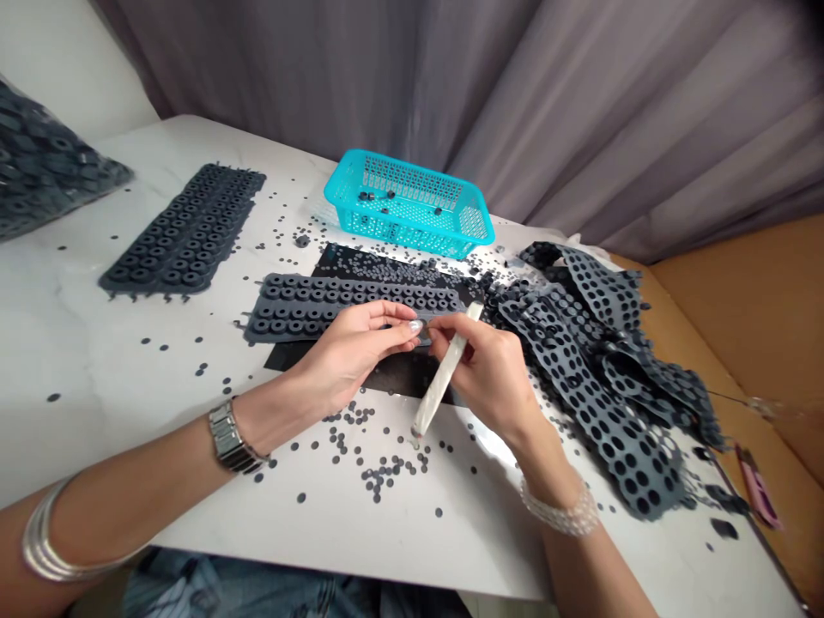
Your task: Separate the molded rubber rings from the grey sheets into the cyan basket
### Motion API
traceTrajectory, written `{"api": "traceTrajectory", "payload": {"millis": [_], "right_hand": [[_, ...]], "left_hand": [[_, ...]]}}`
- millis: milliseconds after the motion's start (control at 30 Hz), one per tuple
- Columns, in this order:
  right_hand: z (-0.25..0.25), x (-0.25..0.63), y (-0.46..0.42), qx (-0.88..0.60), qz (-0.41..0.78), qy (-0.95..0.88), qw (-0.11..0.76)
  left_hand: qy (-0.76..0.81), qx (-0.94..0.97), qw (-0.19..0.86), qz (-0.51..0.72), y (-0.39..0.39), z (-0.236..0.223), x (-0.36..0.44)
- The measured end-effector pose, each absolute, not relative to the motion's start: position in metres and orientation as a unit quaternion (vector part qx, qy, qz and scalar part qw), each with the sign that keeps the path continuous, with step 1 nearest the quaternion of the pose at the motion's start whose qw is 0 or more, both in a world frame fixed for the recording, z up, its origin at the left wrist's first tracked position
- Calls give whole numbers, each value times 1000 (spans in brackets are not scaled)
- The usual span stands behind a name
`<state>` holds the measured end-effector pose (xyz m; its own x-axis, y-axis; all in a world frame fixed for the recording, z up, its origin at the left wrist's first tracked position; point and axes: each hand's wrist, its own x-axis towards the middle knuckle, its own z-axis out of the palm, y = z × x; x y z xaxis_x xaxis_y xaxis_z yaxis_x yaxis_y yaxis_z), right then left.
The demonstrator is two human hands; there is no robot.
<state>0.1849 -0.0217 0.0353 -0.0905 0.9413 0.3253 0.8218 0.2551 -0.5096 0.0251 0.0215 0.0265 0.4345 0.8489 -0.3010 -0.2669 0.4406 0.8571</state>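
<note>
My left hand [366,348] is closed in a pinch at the right part of a dark grey moulded rubber sheet [302,305] with rows of ring-shaped pieces. At its fingertips shows a small dark rubber piece [423,327], partly covered by the fingers. Close by, my right hand [486,369] is closed around a stick-shaped tool wrapped in white [438,390], which slants down toward me. Its fingertips meet the same small piece; the tool's working tip cannot be made out. Under the sheet lies a black mat [399,373].
Behind stands a turquoise basket [412,227] with a few dark pieces inside. Another moulded sheet [186,227] and a clear bag of rubber parts [45,163] are at left. Perforated sheets [592,395] pile up at right, near a pink-handled cutter [758,489]. Small black discs [386,470] litter the white table.
</note>
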Motion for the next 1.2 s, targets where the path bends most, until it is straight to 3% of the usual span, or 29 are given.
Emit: {"api": "traceTrajectory", "payload": {"millis": [233,733,1200], "right_hand": [[39,186,-23,-593,162,-721,320],[36,185,-23,-596,141,-727,309],[44,183,-25,-607,163,-705,329]], "left_hand": [[379,342,778,367,24,25,24],[398,440,711,378,20,23,26],[375,344,779,366,23,28,24]]}}
